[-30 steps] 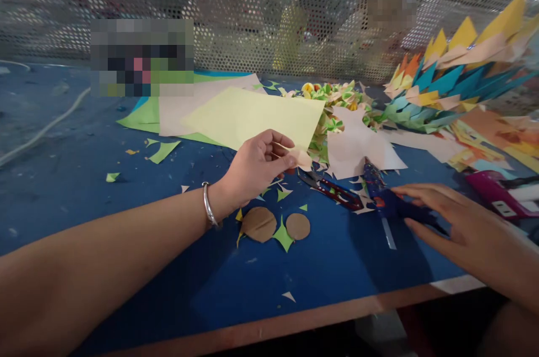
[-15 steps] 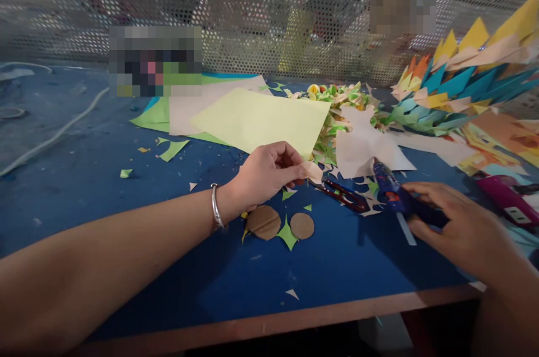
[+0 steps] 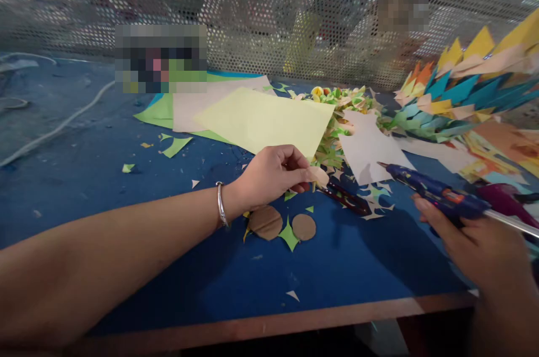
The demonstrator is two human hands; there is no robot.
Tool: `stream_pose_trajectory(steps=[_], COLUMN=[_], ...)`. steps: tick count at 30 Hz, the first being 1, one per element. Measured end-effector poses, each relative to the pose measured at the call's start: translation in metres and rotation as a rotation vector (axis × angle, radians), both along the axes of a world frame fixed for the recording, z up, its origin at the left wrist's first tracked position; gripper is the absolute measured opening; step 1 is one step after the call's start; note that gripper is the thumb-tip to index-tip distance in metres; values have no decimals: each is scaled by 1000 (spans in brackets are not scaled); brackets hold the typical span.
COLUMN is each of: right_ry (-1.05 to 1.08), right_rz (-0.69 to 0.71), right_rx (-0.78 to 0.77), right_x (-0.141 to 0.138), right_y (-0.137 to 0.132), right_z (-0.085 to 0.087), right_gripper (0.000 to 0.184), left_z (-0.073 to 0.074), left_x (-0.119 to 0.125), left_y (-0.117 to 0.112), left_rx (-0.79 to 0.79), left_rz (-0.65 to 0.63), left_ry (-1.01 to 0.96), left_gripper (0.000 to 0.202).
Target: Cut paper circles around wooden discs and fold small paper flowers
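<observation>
- Pinching a small peach paper piece (image 3: 320, 176) in my left hand (image 3: 273, 177), fingers clamped on it, at 1 o'clock of the brown card discs (image 3: 265, 222).
- My right hand (image 3: 475, 245) has its fingers wrapped round a glue gun (image 3: 438, 197) at 3 o'clock, held off the worktop (image 3: 168, 267).
- I judge that gluing comes next: nozzle and paper must meet, with my fingertips clear.

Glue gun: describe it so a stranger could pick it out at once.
On the blue table, look toward the right edge, where the right hand hovers. The glue gun is the dark blue tool in its grip, nozzle pointing left; the red-handled scissors nearby lie flat, untouched.
</observation>
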State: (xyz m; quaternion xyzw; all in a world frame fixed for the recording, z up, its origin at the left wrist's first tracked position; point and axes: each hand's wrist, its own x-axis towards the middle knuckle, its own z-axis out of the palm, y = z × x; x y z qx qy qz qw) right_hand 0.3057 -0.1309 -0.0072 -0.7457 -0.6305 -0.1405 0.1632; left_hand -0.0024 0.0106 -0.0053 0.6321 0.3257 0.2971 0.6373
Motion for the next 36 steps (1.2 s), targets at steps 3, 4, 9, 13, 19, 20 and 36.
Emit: stream_pose_trajectory(steps=[3,4,9,13,19,20,36], right_ry=[-43,-61,-53,32,137,128,22], right_rz=[175,232,438,553,614,622,599], right_rx=[68,81,153,172,86,81,111], right_x=[-8,-13,-53,-82,-91,-90,-83], right_y=[-7,-9,-14,-8,-3,-3,-7], right_z=[2,4,21,24,19,18,5], right_gripper=[26,22,9,4,5,5,9], left_z=[-1,-2,-1,2,5,4,8], left_x=[0,0,-1,-2,-2,-2,-3], left_y=[0,0,-1,-5,-10,-10,-13], left_rx=[4,17,57,100,136,145,193], left_rz=[-20,-15,-12,-18,-15,-17,-29], left_ry=[1,7,52,59,88,90,141], left_gripper=[18,16,12,9,7,7,2])
